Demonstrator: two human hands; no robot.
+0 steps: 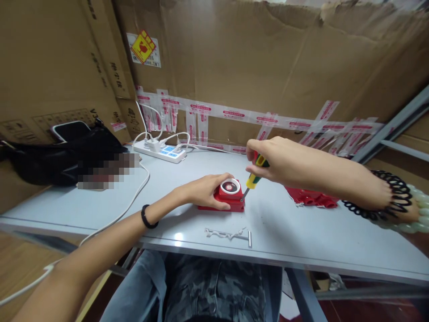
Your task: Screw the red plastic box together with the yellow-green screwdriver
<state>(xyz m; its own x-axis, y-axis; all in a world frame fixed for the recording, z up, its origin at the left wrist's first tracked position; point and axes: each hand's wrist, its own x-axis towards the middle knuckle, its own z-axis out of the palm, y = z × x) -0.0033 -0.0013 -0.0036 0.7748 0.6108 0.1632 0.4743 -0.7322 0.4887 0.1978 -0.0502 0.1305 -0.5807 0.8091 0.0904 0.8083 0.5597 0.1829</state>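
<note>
Screwdriver [254,180] at red box [237,206], centre of frame
Left hand [208,190] clamps the box; right hand [275,154] is closed around the screwdriver.

Sm. brt. glare on tbl. [201,165]

block [233,200] on table [284,239], power strip [161,151] behind left

Brown cardboard [234,58] stands behind a glossy, pale table [295,232].
</note>
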